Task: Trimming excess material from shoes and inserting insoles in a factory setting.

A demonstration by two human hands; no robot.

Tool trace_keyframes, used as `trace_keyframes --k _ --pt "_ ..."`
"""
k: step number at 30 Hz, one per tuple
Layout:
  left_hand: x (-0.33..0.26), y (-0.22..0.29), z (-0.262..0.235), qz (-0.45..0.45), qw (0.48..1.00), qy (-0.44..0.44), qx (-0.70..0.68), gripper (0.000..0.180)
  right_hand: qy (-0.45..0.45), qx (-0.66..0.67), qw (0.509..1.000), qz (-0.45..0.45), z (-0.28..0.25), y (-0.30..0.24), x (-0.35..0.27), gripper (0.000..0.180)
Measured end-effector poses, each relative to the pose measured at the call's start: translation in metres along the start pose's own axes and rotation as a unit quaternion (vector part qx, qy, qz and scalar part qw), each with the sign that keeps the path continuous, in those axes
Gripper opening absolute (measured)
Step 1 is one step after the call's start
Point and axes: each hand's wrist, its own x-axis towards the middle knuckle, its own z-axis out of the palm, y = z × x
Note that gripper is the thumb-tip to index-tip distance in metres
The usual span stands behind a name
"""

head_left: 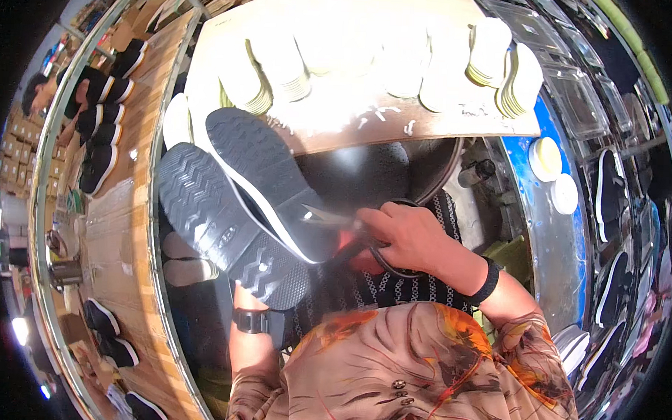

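My right hand [405, 231] grips a pair of scissors with black loop handles, and the pale blades [325, 215] point left at the shoes. Two dark shoes are held up together, a white band running along the side of one. One ridged black sole [203, 198] faces me; the second sole [253, 151] lies behind it, farther right. My left forearm, with a black wristwatch [252, 321], runs up behind the shoes. That hand supports them from behind, its fingers mostly hidden. The area between the blades and the shoe's edge is blurred.
Stacks of white insoles [282, 67] stand on the pale board [339, 132] ahead, with small white scraps near its edge. A dark round tub [441, 169] sits below it. Left, a wooden bench [132, 225] bears black shoes; right, a blue-edged table [534, 143] holds round white lids.
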Motion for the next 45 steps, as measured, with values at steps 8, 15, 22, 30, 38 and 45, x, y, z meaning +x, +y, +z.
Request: trace_keyframes --k 8,15,22,30,38,45 --pt "0.041 -0.008 0.028 0.043 0.997 0.022 -0.059 0.03 -0.071 0.118 0.99 0.028 0.012 0.009 -0.016 0.037" --pt "0.086 0.014 0.088 0.062 0.998 -0.025 -0.013 0.025 -0.014 -0.004 0.996 -0.091 -0.018 -0.03 -0.002 0.042" --pt "0.047 0.023 0.094 0.212 0.974 0.04 0.068 0.021 0.017 -0.004 0.989 -0.147 0.018 -0.028 0.008 0.049" --pt "-0.17 0.109 0.045 0.38 0.623 0.334 0.597 0.018 -0.032 0.134 0.989 -0.06 0.03 -0.069 0.043 0.047" --pt "-0.396 0.168 -0.113 0.075 0.294 0.663 0.685 0.037 -0.062 0.016 0.997 -0.05 0.045 -0.097 0.036 0.043" --pt "-0.342 0.231 -0.156 0.2 0.31 0.591 0.718 0.04 -0.058 -0.038 0.997 0.029 0.049 -0.077 0.027 0.041"
